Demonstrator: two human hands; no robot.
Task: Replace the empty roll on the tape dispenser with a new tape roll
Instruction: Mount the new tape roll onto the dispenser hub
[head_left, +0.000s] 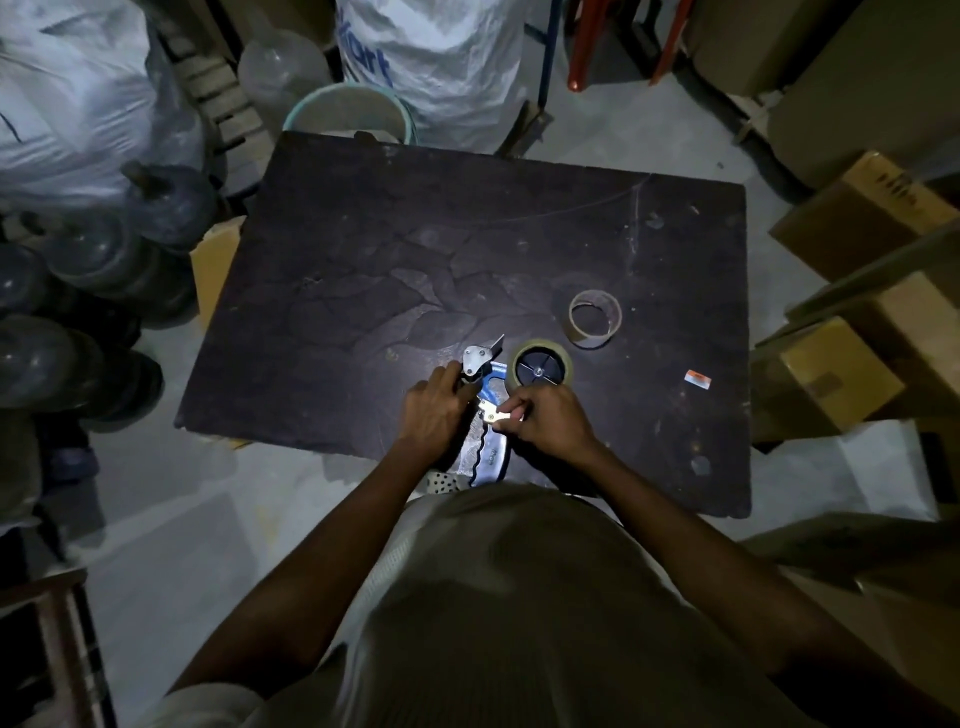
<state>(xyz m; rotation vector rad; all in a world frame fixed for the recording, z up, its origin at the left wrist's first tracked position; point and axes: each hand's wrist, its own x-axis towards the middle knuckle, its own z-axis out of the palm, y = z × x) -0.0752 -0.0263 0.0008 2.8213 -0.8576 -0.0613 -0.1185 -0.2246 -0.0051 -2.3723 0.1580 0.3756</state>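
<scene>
A blue tape dispenser (491, 457) lies on the dark table (467, 249) near its front edge, handle toward me. A tape roll (543, 368) sits on the dispenser's black hub. My left hand (434, 410) grips the dispenser's front end by the metal plate and roller. My right hand (550, 418) pinches a small pale tab, seemingly the tape's end, beside the dispenser frame. The empty cardboard core (595, 317) stands alone on the table, to the right and beyond the roll.
A small orange and white scrap (697, 379) lies on the table's right side. Cardboard boxes (852, 374) are stacked to the right. Large water bottles (98, 270) crowd the left floor. A pale bucket (353, 117) and white sacks (441, 62) stand behind the table.
</scene>
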